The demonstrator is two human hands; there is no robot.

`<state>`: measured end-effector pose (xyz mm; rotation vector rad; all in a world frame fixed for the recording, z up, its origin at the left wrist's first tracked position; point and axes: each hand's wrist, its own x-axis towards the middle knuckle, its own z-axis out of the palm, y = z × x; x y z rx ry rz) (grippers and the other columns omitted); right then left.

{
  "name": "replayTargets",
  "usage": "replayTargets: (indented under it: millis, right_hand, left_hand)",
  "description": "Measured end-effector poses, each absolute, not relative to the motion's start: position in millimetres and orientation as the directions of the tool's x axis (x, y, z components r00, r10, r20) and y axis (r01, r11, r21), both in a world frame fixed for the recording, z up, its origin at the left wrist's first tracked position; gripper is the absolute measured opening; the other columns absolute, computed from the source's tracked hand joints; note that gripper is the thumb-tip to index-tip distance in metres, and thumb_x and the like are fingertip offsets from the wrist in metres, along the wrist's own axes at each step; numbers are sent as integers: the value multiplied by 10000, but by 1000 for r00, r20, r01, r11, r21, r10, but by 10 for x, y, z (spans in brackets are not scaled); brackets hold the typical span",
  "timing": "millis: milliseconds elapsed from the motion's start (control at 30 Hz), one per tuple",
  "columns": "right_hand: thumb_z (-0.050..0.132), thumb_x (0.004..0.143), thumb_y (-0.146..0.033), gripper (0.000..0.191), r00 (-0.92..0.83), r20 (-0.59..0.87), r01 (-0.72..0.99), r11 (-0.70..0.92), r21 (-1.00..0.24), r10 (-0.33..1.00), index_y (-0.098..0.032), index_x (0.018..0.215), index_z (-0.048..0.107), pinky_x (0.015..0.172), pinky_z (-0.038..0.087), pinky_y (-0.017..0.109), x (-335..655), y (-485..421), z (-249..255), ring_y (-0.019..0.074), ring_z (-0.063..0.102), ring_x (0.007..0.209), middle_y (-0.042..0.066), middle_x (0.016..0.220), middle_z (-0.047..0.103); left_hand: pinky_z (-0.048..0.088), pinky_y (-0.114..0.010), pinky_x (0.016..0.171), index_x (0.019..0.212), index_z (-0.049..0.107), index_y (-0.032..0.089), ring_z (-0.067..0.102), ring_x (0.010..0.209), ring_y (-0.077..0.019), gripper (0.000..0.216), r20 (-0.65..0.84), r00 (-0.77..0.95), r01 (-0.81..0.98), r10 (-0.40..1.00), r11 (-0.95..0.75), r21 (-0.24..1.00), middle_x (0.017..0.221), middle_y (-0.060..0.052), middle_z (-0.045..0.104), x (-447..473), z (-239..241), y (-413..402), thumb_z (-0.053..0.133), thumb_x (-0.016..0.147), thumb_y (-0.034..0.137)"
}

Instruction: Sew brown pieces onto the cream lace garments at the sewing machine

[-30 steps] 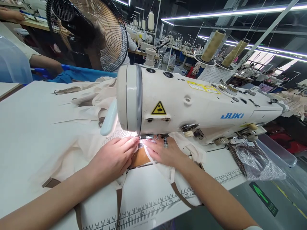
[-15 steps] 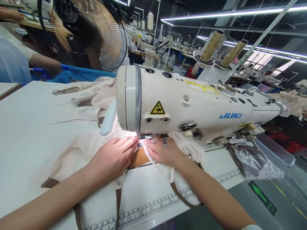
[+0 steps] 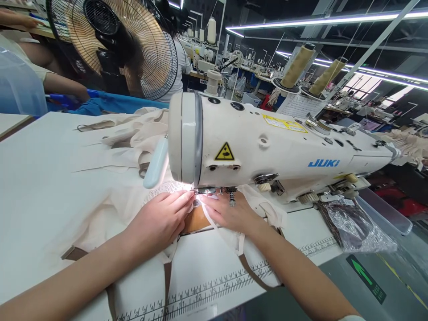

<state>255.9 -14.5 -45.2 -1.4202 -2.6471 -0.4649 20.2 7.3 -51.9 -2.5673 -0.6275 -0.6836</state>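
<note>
One white table [image 3: 40, 178] spreads under everything, with one ruler strip [image 3: 214, 287] printed along its near edge. One sewing machine [image 3: 267, 147] lies across it, and its head hides the needle from you. One fan [image 3: 127, 44] stands behind it at the far left. One cream cloth [image 3: 110, 200] lies bunched under the machine head. Two thread cones [image 3: 297, 64] stand side by side behind the machine. One plastic bag [image 3: 357, 227] lies to the right.

Your two hands rest close together on the cloth. Your left hand [image 3: 160, 220] has its fingers stretched flat, pressing down, with the tips just beside the presser foot [image 3: 204, 191]. Your right hand [image 3: 230, 214] is also flat and grasps nothing. One thin white strap [image 3: 214, 225] runs by it.
</note>
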Motion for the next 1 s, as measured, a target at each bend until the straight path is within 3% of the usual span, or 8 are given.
replayTargets:
  millis: [200,433,1000]
  right_hand:
    - [363,1082,-315,432,-553,187,831,519,202,812,-345,1456,578,742,514,308,2553,-157,-428,238,625,1180,53,1378,679]
    - [394,1077,-325,405,-553,217,832,522,187,805,-331,1411,624,754,503,296,2544,-151,-407,221,625,1161,68,1270,724]
    - [372,1064,-299,379,-575,239,818,542,191,782,-288,1326,645,705,486,314,2523,-132,-387,187,669,1041,35,1255,735]
  left_hand:
    - [496,-366,829,1130,699,69,644,1065,-244,357,546,773,515,323,-823,-242,1141,-134,720,195,-540,72,382,965,81]
    - [525,-370,797,1122,710,78,658,1046,-242,382,557,769,513,314,-823,-245,1120,-129,738,188,-507,78,358,975,86]
    - [525,-368,752,1143,687,90,682,998,-233,384,565,763,522,314,-815,-252,1140,-116,746,181,-521,77,335,992,94]
